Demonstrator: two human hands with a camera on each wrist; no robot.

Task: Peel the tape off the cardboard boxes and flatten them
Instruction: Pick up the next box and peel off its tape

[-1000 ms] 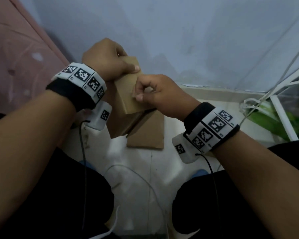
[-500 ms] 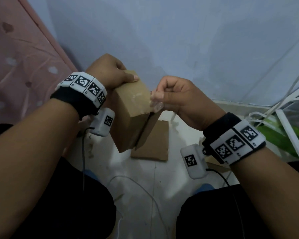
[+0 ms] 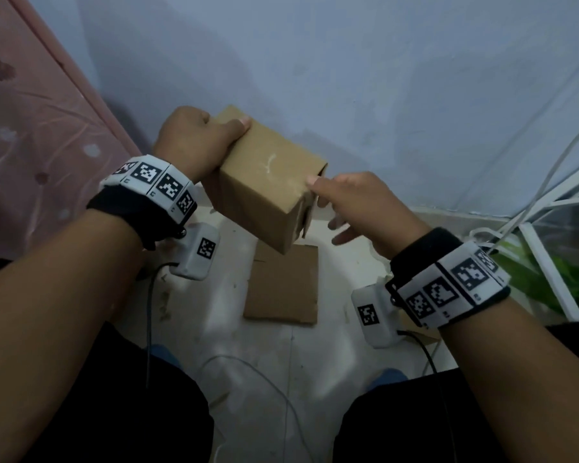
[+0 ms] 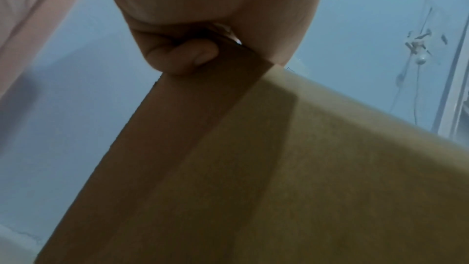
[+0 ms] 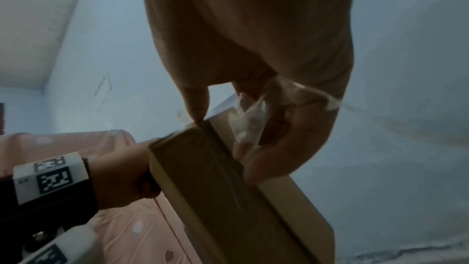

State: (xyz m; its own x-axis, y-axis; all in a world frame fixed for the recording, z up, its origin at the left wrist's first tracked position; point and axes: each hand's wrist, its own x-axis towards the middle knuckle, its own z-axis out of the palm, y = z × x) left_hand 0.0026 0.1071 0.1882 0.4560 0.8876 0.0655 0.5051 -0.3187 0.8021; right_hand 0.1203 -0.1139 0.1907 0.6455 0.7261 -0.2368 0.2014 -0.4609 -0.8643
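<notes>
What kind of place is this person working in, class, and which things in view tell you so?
Probably a room at home, worked in low on the floor. A pink patterned bed cover lies at the left, a bare painted wall stands ahead, and a flattened cardboard piece lies on the pale floor between the knees.

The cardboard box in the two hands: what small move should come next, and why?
Probably drop the tape and fold the box flat. The left hand grips one end; the right hand at the open end holds crumpled clear tape, seemingly peeled off. A flattened piece lies on the floor.
</notes>
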